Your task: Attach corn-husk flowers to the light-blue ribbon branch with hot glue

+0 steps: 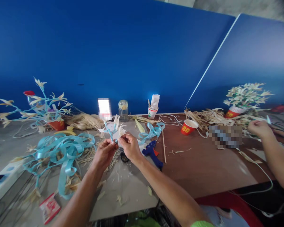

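Printed marks, none legible: red paper cup [188,128], yellow characters on its side, too small to read; white cup [152,113], small green emblem, unresolved; red-and-white packet [50,208], lower left on the grey worktop [129,200], its print too blurred to decipher.

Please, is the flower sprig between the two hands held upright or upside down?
Upright: the flower sprig has its pale petals pointing upward, while the left hand and right hand are below, at its light-blue stem.
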The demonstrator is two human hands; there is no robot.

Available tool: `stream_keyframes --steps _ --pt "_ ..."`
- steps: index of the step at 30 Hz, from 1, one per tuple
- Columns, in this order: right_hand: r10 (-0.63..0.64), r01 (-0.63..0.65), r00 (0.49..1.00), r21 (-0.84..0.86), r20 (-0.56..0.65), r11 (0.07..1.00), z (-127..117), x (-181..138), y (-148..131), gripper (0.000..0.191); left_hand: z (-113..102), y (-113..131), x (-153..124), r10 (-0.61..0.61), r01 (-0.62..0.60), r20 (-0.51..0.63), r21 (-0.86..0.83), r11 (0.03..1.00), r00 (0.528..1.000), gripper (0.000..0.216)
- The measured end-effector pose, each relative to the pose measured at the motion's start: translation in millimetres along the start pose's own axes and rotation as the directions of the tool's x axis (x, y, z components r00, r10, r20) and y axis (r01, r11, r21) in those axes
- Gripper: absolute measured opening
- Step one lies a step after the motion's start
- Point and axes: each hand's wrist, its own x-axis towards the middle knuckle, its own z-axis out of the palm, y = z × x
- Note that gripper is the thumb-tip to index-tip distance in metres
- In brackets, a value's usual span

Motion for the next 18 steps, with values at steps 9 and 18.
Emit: stream_keyframes --steps 9,18 --pt "-0.012 0.012 1.0 -0.014 -0.017 1.0 2.7 -4.4 7.3 0.013 -1.5 -0.1 0.4 -0.012 0.012 0.009 0.005 1.0 1.0 0.022" --pt "-0.038 0.036 0.999 -0.077 -0.017 0.996 3.0 -6.2 7.2 0.013 -1.1 -1.8 -0.1 -0.016 0.016 0.003 0.005 1.0 1.0 0.02"
